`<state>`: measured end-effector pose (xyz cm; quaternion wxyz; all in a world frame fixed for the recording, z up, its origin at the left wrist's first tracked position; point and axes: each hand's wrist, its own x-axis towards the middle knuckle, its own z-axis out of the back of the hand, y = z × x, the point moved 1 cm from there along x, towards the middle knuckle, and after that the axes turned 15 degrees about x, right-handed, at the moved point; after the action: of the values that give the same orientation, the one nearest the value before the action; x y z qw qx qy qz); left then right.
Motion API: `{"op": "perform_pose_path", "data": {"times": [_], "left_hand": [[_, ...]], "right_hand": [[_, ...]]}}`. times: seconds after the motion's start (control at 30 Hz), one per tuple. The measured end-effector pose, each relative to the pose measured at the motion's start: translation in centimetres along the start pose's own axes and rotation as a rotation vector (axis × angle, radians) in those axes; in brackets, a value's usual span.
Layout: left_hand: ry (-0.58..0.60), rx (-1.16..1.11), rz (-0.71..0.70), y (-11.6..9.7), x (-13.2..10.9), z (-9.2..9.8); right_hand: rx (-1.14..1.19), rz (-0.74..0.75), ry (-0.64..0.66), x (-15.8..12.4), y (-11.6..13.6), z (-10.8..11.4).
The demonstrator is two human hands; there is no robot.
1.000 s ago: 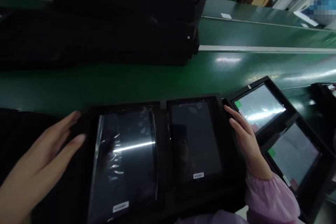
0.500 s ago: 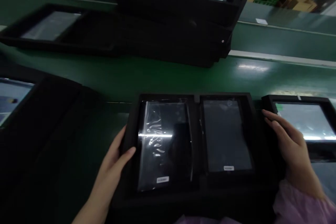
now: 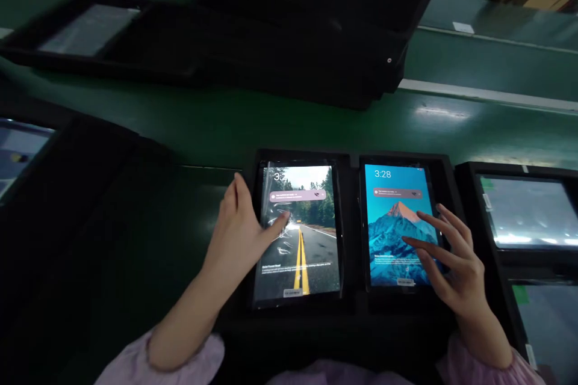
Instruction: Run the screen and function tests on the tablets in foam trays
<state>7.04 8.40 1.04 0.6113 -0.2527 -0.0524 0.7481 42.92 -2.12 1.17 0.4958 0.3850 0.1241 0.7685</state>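
Your half-curled left hand (image 3: 237, 240) has its index finger reaching onto the film-wrapped black tablet (image 3: 300, 234), no grip. Your right hand (image 3: 451, 258), fingers spread, sits over the second black tablet (image 3: 388, 192), no grip; contact unclear. Both tablets lie side by side in a black foam tray (image 3: 239, 325), lock screens lit. Step reads as a screen check; next move calls for a light touch on each. Beyond: a grey-screened tablet (image 3: 528, 210) in the next tray, then the green conveyor belt (image 3: 289, 126).

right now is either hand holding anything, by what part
Nothing is held: left hand over a film-wrapped black tablet, right hand over a blue-screened black tablet.
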Motion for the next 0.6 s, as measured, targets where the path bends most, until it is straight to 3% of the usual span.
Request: {"op": "perform_pose_path", "data": {"times": [0.17,0.3,0.4,0.47,0.6], "left_hand": [[-0.143,-0.267,0.105,-0.2,2.5,-0.3],[-0.126,-0.487,0.162,1.4,0.2,-0.5],[-0.027,-0.551,0.227,2.9,-2.3,-0.8],[-0.042,-0.477,0.178,3.7,-3.3,-0.9],[-0.104,-0.275,0.046,4.6,-3.7,-1.0]], "right_hand": [[0.031,0.011,0.052,-0.2,0.2,-0.1],[-0.138,-0.036,0.002,-0.5,-0.6,-0.3],[-0.228,-0.236,-0.188,-1.0,-1.0,0.4],[-0.227,-0.45,-0.333,-1.5,-0.9,1.1],[-0.225,-0.746,-0.417,-2.0,-0.3,1.7]]}}
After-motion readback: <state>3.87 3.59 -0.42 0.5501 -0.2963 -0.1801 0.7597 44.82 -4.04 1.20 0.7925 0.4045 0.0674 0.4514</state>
